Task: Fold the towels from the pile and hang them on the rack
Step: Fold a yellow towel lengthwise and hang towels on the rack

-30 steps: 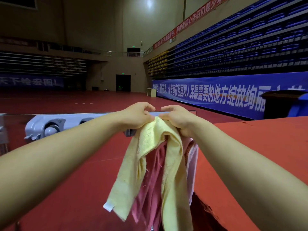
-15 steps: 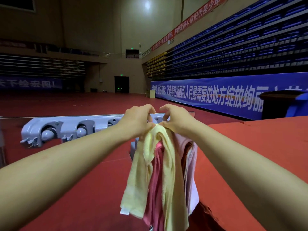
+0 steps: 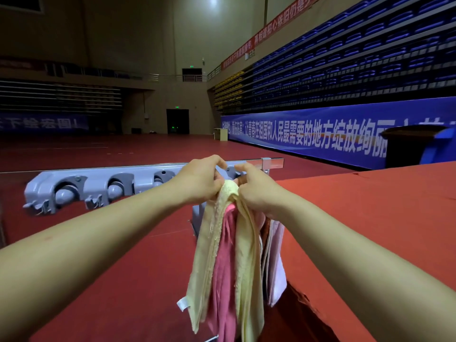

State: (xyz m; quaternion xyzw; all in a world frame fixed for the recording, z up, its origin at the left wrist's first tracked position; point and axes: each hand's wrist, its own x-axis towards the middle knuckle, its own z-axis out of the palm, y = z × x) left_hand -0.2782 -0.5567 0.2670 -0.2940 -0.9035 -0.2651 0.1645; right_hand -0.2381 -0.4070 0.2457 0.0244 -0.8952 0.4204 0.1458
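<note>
Left hand (image 3: 199, 178) and right hand (image 3: 256, 187) pinched top of yellow towel (image 3: 244, 255) at grey rack (image 3: 98, 183); towel hung over pink towel (image 3: 223, 262), beside red table (image 3: 370, 206).

Both bare forearms reach in from the bottom corners of the frame and converge just above its centre. The left arm runs from the lower left edge up and to the right; the right arm runs from the lower right edge up and to the left. The left hand (image 3: 200, 180) shows its back to the camera, fingers curled downward and bunched at the tips. The right hand (image 3: 256, 187) mirrors it, knuckles up, index finger hooked toward the left hand. The fingertips of both hands nearly meet, each pinching the top of the yellow towel (image 3: 223, 240) that hangs between them.
</note>
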